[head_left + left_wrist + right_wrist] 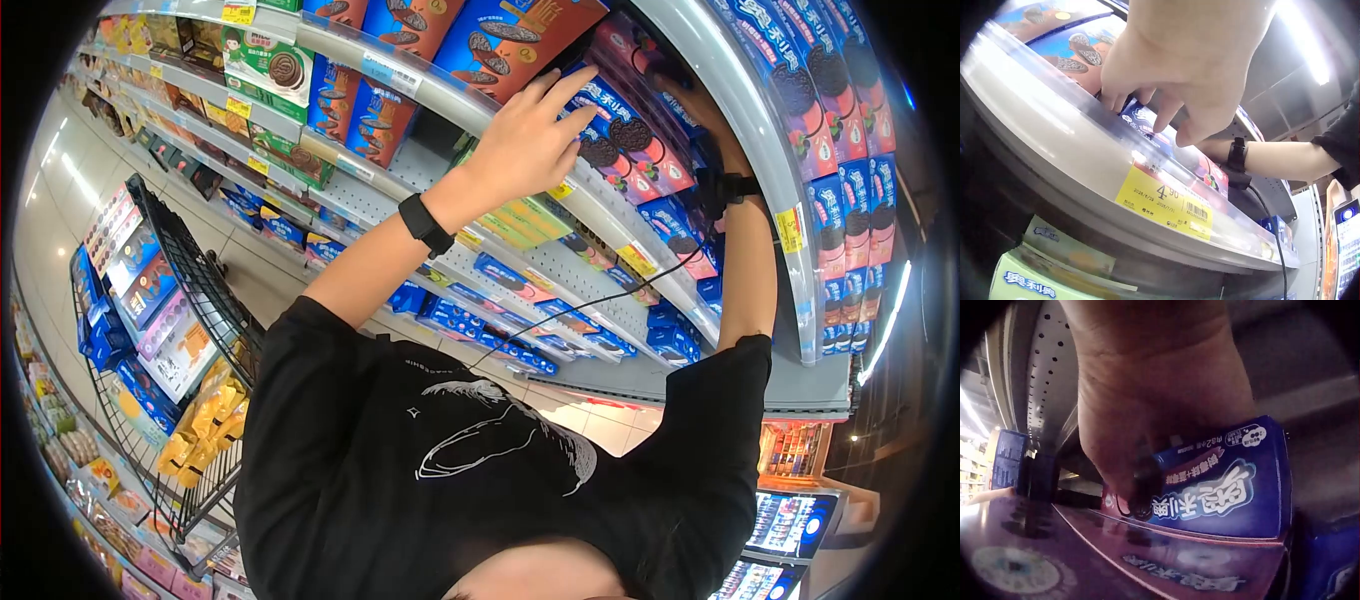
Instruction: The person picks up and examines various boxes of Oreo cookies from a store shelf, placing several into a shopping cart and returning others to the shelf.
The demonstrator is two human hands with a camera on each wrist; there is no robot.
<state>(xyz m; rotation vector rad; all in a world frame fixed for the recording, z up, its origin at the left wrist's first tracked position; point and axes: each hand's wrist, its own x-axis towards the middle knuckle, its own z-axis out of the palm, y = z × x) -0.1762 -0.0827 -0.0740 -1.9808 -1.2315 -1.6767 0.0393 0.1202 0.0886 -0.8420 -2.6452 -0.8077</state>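
Observation:
In the head view, the left hand lies at the shelf's front edge, fingers spread over a blue and pink cookie box. The left wrist view shows that hand with its fingers bent down over the blue box end, behind the price strip. Deep inside the same shelf is the right hand, partly hidden by boxes. From the right wrist view, the right hand grips a blue cookie box standing on pink-purple boxes; its fingertips are in shadow.
A curved shelf rail passes above the right forearm. Yellow price tags line the shelf front. At the left stands a black wire cart with boxes and yellow packs. A thin black cable hangs from the right wrist.

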